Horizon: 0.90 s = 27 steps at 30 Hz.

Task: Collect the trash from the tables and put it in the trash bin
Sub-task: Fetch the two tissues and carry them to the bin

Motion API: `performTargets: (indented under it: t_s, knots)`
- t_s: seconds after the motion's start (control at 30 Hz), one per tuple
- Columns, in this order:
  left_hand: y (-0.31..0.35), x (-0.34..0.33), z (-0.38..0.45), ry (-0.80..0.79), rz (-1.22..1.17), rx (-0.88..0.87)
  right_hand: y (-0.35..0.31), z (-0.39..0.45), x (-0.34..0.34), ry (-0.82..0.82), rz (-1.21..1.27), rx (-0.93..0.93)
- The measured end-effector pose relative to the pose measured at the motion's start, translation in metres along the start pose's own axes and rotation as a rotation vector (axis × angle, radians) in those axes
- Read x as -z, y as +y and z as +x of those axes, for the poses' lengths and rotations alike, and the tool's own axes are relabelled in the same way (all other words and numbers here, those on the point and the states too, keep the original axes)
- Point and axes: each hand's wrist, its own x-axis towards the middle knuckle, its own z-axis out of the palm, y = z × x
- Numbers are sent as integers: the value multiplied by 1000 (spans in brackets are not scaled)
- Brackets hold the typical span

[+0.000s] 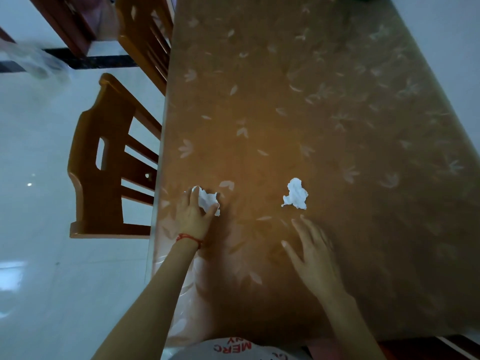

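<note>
left hand (193, 213) pinched a crumpled tissue (207, 200) on the tabletop (298, 113) (leaf-patterned); right hand (315, 258), fingers spread, hovered near another tissue (296, 194).

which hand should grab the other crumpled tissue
Right. The right hand is open, just short of the loose crumpled tissue; the left hand already grips another tissue.

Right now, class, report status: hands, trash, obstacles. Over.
Left hand pinching crumpled tissue. Right hand open, short of second tissue. Table path unobstructed; bin not in view.
</note>
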Motion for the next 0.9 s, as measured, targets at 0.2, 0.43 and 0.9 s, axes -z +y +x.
performTargets:
  t_s: [0.2,0.43,0.9]
  knots:
    - [-9,-25,19,9,49,-32,4,6,-5,-54,-35,-3]
    - [-20,-36,22,75,-19,-128,8,17,-7,-41,-49,5]
    - [-1,-30,3,-32,-825,466,14,69,-5,27,233,-100]
